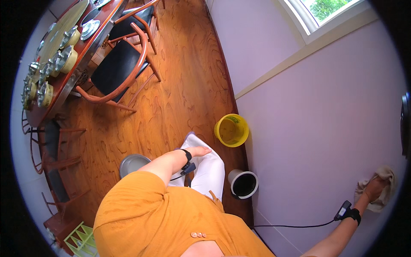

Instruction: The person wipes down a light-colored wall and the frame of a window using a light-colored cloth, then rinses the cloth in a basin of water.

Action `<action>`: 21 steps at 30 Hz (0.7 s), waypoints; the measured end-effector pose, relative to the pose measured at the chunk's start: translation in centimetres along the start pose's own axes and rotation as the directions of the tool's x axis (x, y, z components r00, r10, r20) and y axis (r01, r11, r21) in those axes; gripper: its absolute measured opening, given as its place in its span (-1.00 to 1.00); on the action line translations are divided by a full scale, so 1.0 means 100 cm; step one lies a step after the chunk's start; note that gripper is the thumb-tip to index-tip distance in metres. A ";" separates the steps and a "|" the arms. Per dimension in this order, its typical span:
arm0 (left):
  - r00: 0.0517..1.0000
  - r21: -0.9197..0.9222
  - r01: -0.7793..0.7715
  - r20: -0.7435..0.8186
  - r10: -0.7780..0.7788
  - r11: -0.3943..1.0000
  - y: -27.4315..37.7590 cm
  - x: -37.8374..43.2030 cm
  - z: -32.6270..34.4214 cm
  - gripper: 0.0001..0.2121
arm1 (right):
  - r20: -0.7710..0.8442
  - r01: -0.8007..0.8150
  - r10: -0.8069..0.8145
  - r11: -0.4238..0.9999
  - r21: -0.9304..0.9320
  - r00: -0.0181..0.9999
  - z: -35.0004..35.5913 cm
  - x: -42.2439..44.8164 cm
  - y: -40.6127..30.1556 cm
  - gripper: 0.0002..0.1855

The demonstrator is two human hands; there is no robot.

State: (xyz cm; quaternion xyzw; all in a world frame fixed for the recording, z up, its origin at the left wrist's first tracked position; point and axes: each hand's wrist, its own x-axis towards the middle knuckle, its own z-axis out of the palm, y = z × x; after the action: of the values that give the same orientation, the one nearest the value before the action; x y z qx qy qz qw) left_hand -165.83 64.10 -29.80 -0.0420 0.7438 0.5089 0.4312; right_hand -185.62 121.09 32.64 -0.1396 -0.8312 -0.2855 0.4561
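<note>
My right hand presses a beige cloth flat against the pale lilac wall, at the far right of the view. The cloth is bunched around my fingers. My left hand rests on my raised knee, over the white trousers, and holds nothing. Each wrist wears a black strap with a small device. A black cable runs from the right wrist device across the front of the wall.
A yellow bucket and a white bin with a dark inside stand along the wall. A grey basin lies by my left arm. Wooden chairs surround a table bearing several lidded pots. A window is above.
</note>
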 end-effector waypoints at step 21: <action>0.983 0.514 0.124 -0.178 -0.035 0.849 0.045 -0.021 -0.019 -0.77 | 0.145 -0.126 0.145 0.984 -0.129 0.979 0.021 0.004 0.025 -0.37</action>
State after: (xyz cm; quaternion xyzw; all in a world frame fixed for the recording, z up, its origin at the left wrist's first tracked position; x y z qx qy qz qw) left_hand -167.93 63.97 -24.95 0.0047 0.8841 0.2643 0.3853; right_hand -186.08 124.32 32.98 -0.2446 -0.8338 -0.2915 0.4001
